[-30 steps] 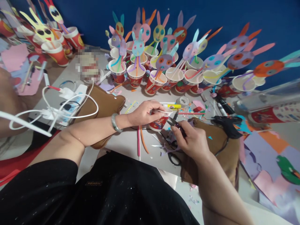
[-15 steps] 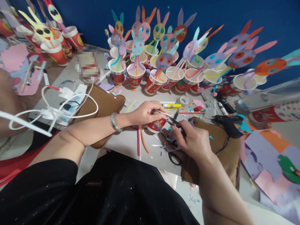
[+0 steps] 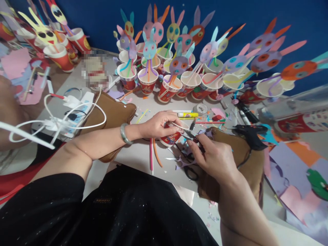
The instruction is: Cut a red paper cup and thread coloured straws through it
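My left hand, with a bangle on the wrist, is closed around the upper part of a red printed paper cup. The cup's pale rim faces up and to the right. In my right hand is a pair of scissors, its dark blades pointing left at the cup's rim. Fingers hide most of the scissors' handles. A pink straw and an orange straw lie on the table just left of the cup. Below my right hand rests a black loop handle among purple paper scraps.
Finished cups with rabbit-faced paper heads line the blue wall. A yellow marker and tape roll lie behind the cup. On the right are a black glue gun and brown cushion; on the left, a power strip with white cables.
The scissors have drawn slightly away from the cup's rim, moving a little right and down. More of the cup's opening shows. My left hand keeps its grip.
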Available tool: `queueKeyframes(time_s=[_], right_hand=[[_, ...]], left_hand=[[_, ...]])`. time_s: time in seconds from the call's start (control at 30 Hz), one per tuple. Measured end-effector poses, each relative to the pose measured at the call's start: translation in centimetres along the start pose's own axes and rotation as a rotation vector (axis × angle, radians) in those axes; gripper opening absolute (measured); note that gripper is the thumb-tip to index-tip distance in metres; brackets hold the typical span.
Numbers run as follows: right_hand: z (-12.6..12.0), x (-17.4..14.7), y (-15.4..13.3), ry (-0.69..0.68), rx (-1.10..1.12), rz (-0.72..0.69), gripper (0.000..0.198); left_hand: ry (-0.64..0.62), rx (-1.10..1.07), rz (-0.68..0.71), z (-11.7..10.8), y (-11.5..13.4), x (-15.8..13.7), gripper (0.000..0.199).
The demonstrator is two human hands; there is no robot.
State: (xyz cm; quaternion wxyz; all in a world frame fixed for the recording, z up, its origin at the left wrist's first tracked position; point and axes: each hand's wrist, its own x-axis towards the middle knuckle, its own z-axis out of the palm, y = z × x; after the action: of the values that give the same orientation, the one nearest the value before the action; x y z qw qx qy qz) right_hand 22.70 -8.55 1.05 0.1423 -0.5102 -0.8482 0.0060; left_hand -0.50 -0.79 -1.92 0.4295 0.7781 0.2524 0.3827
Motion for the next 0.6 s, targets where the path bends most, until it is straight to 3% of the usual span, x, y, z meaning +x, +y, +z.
queueKeyframes(time_s=[0.2,0.6], right_hand=[[-0.5,-0.1,0.1,-0.01,-0.011,-0.016,0.049],[-1.2,-0.8,-0.7,0.013,-0.137,-0.039,0.049]], left_hand=[[-0.007,0.013,-0.023,0.0,0.0,0.0,0.017],[-0.094,0.087,0.07,-0.1,0.6,0.2,0.025]])
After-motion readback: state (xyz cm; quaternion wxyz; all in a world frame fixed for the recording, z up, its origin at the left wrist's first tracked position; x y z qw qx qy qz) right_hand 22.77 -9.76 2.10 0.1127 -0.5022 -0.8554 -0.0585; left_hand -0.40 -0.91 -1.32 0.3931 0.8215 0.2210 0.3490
